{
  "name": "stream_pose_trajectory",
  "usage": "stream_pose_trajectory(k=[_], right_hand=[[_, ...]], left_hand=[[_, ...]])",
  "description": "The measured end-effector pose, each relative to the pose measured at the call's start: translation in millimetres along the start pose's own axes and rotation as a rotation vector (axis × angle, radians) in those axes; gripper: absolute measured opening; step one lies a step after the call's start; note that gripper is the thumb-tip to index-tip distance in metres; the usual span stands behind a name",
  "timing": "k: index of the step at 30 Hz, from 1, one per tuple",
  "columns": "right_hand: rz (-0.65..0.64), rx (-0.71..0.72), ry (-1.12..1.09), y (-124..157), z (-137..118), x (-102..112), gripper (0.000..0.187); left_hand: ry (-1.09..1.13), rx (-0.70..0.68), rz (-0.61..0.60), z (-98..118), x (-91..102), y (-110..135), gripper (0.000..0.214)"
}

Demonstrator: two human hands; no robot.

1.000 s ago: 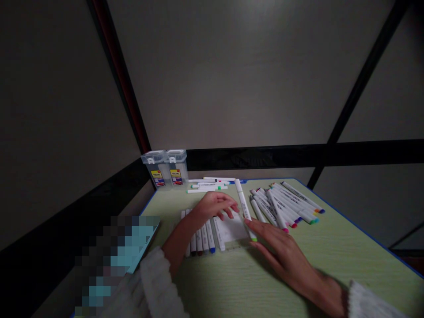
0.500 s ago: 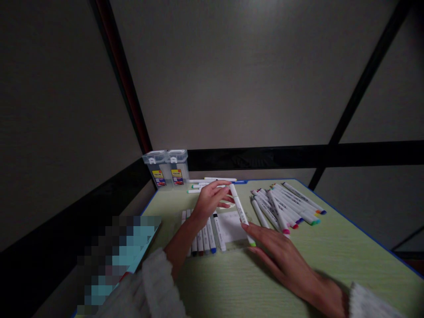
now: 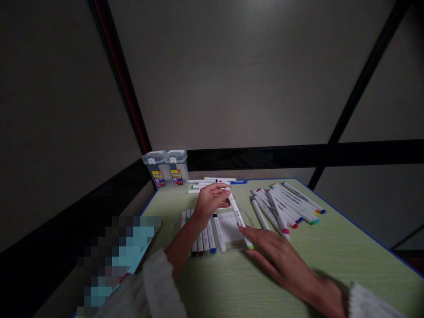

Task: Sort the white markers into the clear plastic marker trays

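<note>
A white marker [image 3: 239,217] with a bright green end slants between my two hands above the table. My left hand [image 3: 212,203] pinches its far end. At the green end, the thumb and fingers of my right hand [image 3: 276,254] close on the near part. Below the marker lies a clear plastic tray [image 3: 236,246] with a white sheet in it. A row of several white markers [image 3: 206,238] with coloured ends rests in the tray's left part, partly covered by my left wrist. One more marker [image 3: 219,232] lies at the row's right.
A pile of several markers [image 3: 281,205] covers the table's right side. Two clear lidded boxes [image 3: 177,170] stand at the back left. More markers [image 3: 202,186] lie along the back edge. A blurred-out object [image 3: 132,251] is at the left edge.
The marker and both hands have shifted slightly left and a little down, toward the tray. My left fingers now sit closer round its far end. The other markers have not moved.
</note>
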State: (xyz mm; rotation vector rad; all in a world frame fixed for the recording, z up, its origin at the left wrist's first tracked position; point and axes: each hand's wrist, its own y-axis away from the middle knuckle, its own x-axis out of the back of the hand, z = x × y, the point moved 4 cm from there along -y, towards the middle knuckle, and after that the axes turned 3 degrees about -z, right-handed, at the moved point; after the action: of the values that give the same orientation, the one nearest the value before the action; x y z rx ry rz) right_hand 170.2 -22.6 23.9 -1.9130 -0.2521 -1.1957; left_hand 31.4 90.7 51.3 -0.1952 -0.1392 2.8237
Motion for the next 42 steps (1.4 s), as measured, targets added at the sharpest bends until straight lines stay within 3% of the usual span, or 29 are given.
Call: stream_pose_trajectory(k=[11, 18, 31, 42], right_hand=[[-0.026, -0.011, -0.009, -3, -1, 0, 0.036], [-0.063, -0.027, -0.017, -1, -1, -2, 0.034], [-0.265, -0.034, -0.036, -1, -3, -11, 0.032], [-0.335, -0.004, -0.059, -1, -6, -15, 0.032]], left_hand=[[0.102, 0.054, 0.170, -2, 15.1, -1, 0.023], [0.049, 0.076, 0.260, -15, 25.9, -5, 0.024], [-0.059, 0.186, 0.223, -45, 35.0, -14, 0.021], [-0.159, 0.240, 0.183, -49, 33.5, -14, 0.016]])
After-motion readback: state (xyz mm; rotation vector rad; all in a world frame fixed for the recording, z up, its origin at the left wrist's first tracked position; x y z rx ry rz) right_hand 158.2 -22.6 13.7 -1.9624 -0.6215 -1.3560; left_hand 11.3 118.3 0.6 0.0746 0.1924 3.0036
